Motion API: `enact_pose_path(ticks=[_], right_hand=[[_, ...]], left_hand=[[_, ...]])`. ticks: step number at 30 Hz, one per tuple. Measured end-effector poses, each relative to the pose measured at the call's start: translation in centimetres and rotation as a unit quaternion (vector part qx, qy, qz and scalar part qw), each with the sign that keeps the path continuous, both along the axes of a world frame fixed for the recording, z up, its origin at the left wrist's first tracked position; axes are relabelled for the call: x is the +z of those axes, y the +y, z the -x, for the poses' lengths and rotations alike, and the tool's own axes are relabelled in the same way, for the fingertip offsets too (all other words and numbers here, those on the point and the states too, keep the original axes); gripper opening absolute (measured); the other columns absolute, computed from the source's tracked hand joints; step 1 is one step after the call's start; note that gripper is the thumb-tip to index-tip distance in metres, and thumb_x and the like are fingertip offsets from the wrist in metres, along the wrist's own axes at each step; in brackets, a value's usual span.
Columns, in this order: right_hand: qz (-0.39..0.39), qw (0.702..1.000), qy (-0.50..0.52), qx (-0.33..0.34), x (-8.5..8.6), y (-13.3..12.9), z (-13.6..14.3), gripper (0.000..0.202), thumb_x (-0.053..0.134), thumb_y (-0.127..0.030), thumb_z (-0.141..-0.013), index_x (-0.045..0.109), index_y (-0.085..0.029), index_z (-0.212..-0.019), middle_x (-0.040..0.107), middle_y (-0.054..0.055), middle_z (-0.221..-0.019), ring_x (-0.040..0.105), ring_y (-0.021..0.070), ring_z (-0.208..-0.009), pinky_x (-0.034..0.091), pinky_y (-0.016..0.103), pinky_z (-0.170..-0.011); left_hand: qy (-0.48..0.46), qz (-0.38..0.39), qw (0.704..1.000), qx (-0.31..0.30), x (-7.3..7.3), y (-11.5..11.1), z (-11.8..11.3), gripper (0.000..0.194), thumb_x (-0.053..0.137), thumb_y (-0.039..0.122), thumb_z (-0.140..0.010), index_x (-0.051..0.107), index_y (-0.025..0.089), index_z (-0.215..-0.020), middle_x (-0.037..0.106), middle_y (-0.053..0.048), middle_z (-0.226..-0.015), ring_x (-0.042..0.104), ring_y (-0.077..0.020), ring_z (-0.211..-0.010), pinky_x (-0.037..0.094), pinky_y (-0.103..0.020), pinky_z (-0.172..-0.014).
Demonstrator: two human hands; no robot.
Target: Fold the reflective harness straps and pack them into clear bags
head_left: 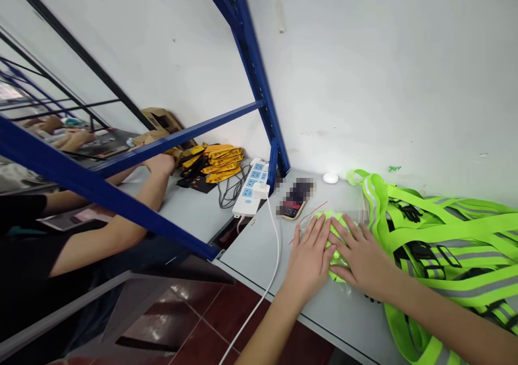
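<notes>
Meeting white wall (388, 84), grey table (254, 253) underlies both hands (307, 260)

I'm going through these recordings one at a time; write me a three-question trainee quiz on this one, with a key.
1. True or false: the left hand and the right hand both rest on a clear bag.
2. Fill in: the white cable runs to a plug in the ____.
3. The yellow-green straps are: A, left of the cable; B, right of the bag; C, around the plug.

Key: 1 true; 2 power strip; 3 B.
</notes>
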State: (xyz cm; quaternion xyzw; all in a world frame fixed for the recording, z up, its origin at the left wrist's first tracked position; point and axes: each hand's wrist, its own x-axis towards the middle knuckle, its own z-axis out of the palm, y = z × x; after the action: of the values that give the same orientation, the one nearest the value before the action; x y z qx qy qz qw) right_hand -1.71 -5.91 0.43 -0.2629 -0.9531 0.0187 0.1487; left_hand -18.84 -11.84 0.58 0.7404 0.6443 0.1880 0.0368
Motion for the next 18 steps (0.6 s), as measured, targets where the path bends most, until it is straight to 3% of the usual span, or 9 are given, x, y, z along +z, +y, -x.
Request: enact_pose_path(ticks=[5,12,15,18], right_hand=[[0.046,0.999,-0.015,0.012,-0.4,0.8,-0.5,0.074,0.039,-0.059,-0.092,0.022,-0.018,-0.152,0.025,0.012,-0.157,0.017,0.0366,-0.144,0.030,0.059,-0.110],[0.140,0.989,-0.023,0.041,0.4,2.6,-1.7,0.080,0.039,-0.065,-0.090,0.010,-0.026,-0.154,0.011,0.007,-0.161,0.006,0.0289,-0.147,0.021,0.054,-0.115],[0.159,0.987,-0.009,0.010,0.8,3.1,-2.7,0.081,0.038,-0.065,-0.090,0.008,-0.025,-0.154,0.008,0.010,-0.161,0.008,0.0284,-0.147,0.020,0.055,-0.115],[0.150,0.988,0.014,-0.035,1.3,3.7,-4.3,0.076,0.038,-0.061,-0.092,0.014,-0.023,-0.153,0.011,0.012,-0.160,0.014,0.0305,-0.146,0.023,0.057,-0.113]], left_hand=[[0.017,0.009,1.000,0.004,-1.1,-0.1,0.2,0.065,0.036,0.043,-0.097,0.012,0.021,-0.153,0.030,-0.013,-0.155,0.024,-0.0271,-0.144,0.016,-0.056,-0.116],[-0.019,0.006,1.000,-0.012,-1.0,-0.1,0.2,0.069,0.043,0.045,-0.094,0.013,0.023,-0.153,0.025,-0.014,-0.157,0.019,-0.0283,-0.146,0.020,-0.055,-0.115],[-0.106,-0.060,0.992,-0.010,-0.7,-0.9,0.6,0.065,0.044,0.039,-0.094,0.017,0.026,-0.151,0.020,-0.014,-0.159,0.020,-0.0281,-0.146,0.026,-0.052,-0.113],[-0.211,-0.175,0.961,0.021,0.2,-1.2,1.1,0.051,0.039,0.030,-0.096,0.027,0.024,-0.146,0.026,-0.015,-0.156,0.026,-0.0271,-0.144,0.033,-0.051,-0.110]])
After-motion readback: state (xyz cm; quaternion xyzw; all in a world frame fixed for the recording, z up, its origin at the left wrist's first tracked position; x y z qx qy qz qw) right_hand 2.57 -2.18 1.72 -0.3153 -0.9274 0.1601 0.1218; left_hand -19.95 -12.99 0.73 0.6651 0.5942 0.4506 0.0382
